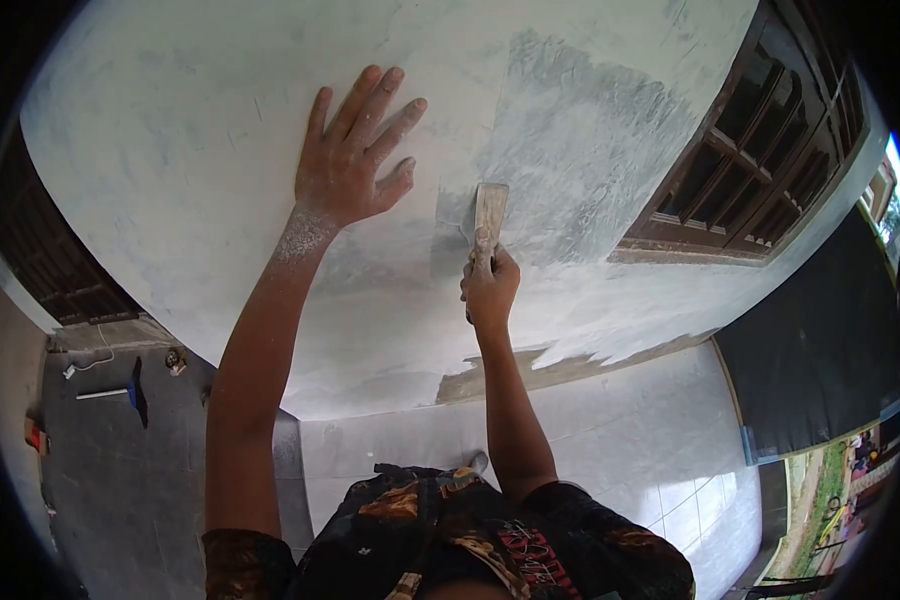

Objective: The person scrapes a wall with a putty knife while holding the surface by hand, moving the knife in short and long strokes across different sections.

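Scraper [487,225] is left of the window [750,165], blade [492,203] up by the wall [240,140] — fisheye view's rough there, so can't quite tell if the edge touches. Right grip [491,285] is wrapped round the handle [484,252]; left grip [355,165] is further left of the window, spread wide, palm toward the wall. I'd guess the tool's light, stiff-bladed, hardly fragile — hold it by the handle, since grime could make it slick nearer the blade
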A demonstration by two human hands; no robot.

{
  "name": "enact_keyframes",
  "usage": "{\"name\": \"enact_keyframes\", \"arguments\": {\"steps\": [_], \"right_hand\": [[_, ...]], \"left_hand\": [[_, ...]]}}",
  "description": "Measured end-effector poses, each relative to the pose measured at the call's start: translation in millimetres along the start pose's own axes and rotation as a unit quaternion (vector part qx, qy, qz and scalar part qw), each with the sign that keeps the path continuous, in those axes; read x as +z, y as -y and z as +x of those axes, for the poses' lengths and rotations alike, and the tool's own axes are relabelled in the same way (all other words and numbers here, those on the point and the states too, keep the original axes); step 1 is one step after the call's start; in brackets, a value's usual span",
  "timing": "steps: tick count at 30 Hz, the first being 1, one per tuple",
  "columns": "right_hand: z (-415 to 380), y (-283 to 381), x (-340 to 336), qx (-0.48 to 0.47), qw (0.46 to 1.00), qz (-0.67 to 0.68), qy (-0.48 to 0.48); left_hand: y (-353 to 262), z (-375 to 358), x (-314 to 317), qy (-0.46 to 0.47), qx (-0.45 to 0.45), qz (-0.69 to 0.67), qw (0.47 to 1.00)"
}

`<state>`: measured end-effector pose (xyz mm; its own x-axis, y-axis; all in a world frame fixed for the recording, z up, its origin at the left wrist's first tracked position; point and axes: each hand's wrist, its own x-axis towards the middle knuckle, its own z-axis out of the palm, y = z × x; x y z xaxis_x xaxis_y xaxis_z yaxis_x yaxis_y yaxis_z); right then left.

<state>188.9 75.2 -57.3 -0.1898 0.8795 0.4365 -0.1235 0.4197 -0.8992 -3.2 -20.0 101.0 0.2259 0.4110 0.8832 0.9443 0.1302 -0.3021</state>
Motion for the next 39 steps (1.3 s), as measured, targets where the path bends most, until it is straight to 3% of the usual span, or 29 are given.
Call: {"name": "enact_keyframes", "arguments": {"steps": [5,9,14,20,27,29,33,35,39], "right_hand": [[-20.4,-5.2,-8.3,0.074,0.997,0.011,0.026],[-4.2,12.1,-4.5,0.038,0.999,0.021,0.027],[-15.6,14.8,-14.3,0.123,0.986,0.079,0.083],[2.7,31.5,-13.5,0.07,0.987,0.095,0.11],[-7.4,18.1,-18.3,0.124,0.985,0.056,0.109],[10.1,32.0,-14.1,0.043,0.991,0.076,0.104],[9.1,24.2,-14.7,0.042,0.989,0.077,0.116],[-6.9,4.7,-16.8,0.092,0.987,0.076,0.103],[6.5,17.1,-15.3,0.063,0.99,0.049,0.116]], "left_hand": [[-4.8,-4.3,6.5,-0.024,-0.01,0.007,1.0],[-10.5,-6.1,10.8,-0.032,-0.028,0.011,0.999],[-14.4,-10.2,17.8,-0.049,-0.036,0.011,0.998],[-22.3,-13.1,24.4,-0.065,-0.055,0.014,0.996],[-25.2,-15.8,26.9,-0.07,-0.061,0.025,0.995],[-27.5,-17.9,27.2,-0.077,-0.057,0.03,0.995],[-25.9,-16.3,27.2,-0.068,-0.063,0.044,0.995],[-27.6,-18.0,27.3,-0.065,-0.069,0.05,0.994],[-29.4,-18.3,28.1,-0.073,-0.069,0.054,0.993]]}}
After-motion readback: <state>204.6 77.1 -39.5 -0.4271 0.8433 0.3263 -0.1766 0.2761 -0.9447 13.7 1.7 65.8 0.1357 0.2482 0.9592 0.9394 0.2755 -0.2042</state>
